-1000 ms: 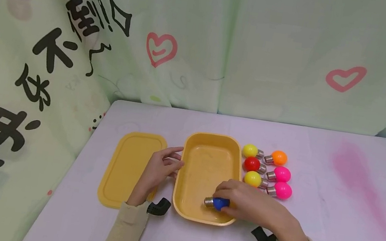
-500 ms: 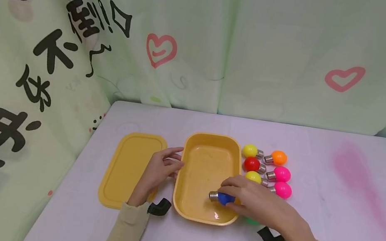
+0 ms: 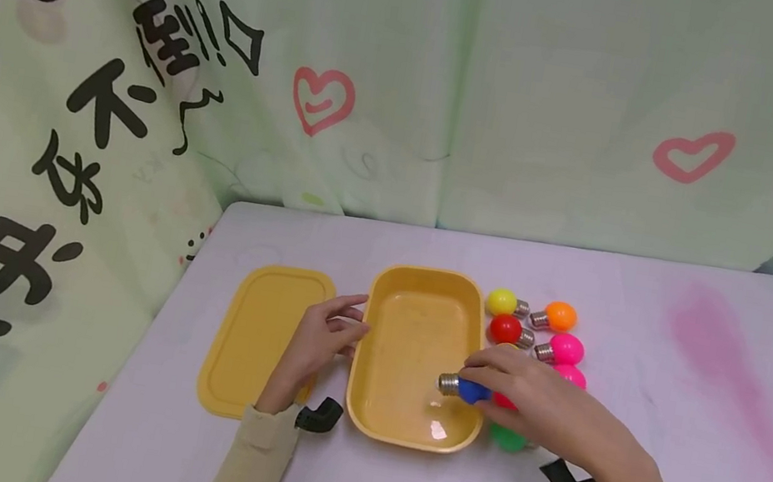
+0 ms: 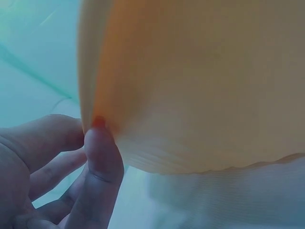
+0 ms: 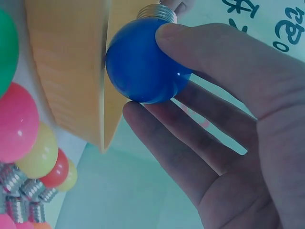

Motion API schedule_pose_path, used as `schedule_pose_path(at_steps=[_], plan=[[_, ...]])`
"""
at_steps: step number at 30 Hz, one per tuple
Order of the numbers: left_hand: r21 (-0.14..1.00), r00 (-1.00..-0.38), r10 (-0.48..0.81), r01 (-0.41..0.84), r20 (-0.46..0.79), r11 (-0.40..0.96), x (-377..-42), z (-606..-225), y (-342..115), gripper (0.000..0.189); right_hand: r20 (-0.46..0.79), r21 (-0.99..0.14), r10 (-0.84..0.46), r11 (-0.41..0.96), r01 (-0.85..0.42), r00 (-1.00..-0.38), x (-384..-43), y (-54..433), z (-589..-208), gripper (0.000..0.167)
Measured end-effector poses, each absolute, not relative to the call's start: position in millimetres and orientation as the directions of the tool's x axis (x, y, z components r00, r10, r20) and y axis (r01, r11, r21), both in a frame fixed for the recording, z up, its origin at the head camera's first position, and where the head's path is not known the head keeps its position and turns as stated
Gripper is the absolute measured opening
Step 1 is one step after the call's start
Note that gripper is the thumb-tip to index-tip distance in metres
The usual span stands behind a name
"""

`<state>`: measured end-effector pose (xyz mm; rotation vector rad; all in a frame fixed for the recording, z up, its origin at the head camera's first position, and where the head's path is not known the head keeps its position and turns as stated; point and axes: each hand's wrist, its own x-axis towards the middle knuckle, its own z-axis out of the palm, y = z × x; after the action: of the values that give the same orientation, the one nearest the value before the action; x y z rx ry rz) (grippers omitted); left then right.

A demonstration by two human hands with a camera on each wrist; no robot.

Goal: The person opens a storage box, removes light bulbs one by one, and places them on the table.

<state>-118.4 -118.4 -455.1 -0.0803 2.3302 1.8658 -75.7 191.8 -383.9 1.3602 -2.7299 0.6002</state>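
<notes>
My right hand (image 3: 546, 401) holds a blue light bulb (image 3: 472, 390) by its round end, over the right rim of a yellow plastic box (image 3: 409, 337). The bulb's silver screw base points left, over the inside of the box. In the right wrist view the thumb and fingertips grip the blue bulb (image 5: 143, 62) right beside the box wall (image 5: 71, 57). My left hand (image 3: 320, 336) is at the box's left side. The left wrist view shows its thumb and finger pinching the rim (image 4: 90, 71). No bulb shows inside the box.
Several coloured bulbs lie to the right of the box, among them an orange bulb (image 3: 561, 316), a red bulb (image 3: 505, 328) and a green bulb (image 3: 507, 438). My right hand partly hides some. A flat yellow lid (image 3: 260, 322) lies to the left.
My right hand has moved right with the blue bulb, from over the box's inside to its right rim. The green bulb has come into sight. My left hand has stayed put.
</notes>
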Motion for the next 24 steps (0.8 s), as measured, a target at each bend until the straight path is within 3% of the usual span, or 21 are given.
schedule_pose_path(at_steps=[5, 18, 24], plan=[[0.961, -0.987, 0.053, -0.137, -0.154, 0.238, -118.6, -454.8, -118.9, 0.047, 0.237, -0.277, -0.755, 0.551, -0.787, -0.612, -74.4, 200.5, -383.5, 0.038], [0.963, -0.986, 0.056, -0.142, -0.159, 0.230, -118.6, -452.5, -117.6, 0.048, 0.152, -0.249, -0.691, 0.665, -0.704, -0.706, -67.5, 228.3, -378.8, 0.045], [0.966, -0.987, 0.059, -0.134, -0.150, 0.221, -119.2, -454.3, -117.4, 0.048, 0.181, -0.212, -0.676, 0.683, -0.699, -0.714, -64.6, 242.3, -382.7, 0.049]])
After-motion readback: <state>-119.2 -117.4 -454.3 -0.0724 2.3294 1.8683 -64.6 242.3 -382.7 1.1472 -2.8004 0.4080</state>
